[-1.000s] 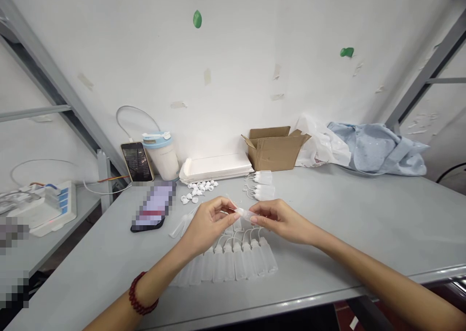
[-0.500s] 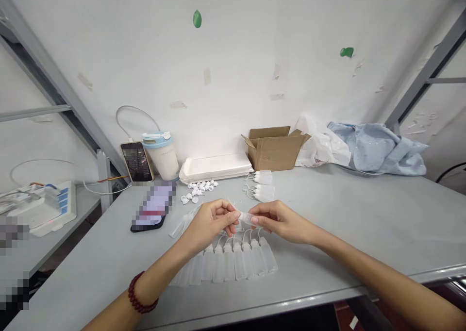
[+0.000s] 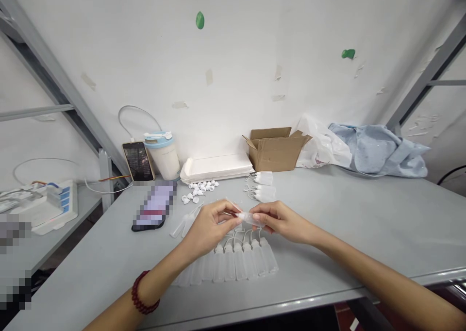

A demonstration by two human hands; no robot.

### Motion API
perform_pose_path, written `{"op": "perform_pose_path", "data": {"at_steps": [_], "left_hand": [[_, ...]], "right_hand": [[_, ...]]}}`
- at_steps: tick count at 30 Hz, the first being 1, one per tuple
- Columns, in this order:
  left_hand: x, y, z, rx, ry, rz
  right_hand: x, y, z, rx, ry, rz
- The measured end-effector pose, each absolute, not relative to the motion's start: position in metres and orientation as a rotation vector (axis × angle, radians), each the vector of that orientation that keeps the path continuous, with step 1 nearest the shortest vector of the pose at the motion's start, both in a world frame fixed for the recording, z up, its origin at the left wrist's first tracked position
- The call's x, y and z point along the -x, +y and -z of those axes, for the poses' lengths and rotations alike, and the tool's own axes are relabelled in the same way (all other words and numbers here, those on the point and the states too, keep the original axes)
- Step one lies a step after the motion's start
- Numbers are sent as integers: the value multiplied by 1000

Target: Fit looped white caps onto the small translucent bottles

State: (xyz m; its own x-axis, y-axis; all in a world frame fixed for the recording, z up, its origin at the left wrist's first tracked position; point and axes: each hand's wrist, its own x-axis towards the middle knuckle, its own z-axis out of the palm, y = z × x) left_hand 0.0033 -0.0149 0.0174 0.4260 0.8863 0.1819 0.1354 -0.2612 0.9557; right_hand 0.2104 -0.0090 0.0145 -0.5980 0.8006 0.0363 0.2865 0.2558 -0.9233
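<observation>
Both hands meet above the grey table on one small translucent plastic bottle. My right hand pinches the bottle's body. My left hand pinches at its neck end, where a small white cap sits. Just below the hands a row of several like bottles lies side by side on the table. A heap of small white caps lies behind the hands, and three more capped bottles lie to its right.
A dark phone lies left of the hands; another phone leans by a white-and-blue tub. White trays, a cardboard box, a plastic bag and blue cloth line the wall.
The hands have stayed together on the bottle with only small finger movements at its neck. The view has shifted slightly.
</observation>
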Motion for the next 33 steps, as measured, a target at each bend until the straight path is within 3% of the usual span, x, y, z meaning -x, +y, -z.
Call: {"op": "perform_pose_path", "data": {"at_steps": [10, 17, 33], "left_hand": [[-3, -15, -24, -1644, 1052, -703], [-3, -20, -23, -1978, 1052, -845], [-7, -23, -25, -1899, 1082, -744]], "right_hand": [[-209, -11, -17, 1011, -1970, -1311], [-208, -9, -17, 982, -1914, -1391], [-206, -11, -15, 949, -1774, -1533]]}}
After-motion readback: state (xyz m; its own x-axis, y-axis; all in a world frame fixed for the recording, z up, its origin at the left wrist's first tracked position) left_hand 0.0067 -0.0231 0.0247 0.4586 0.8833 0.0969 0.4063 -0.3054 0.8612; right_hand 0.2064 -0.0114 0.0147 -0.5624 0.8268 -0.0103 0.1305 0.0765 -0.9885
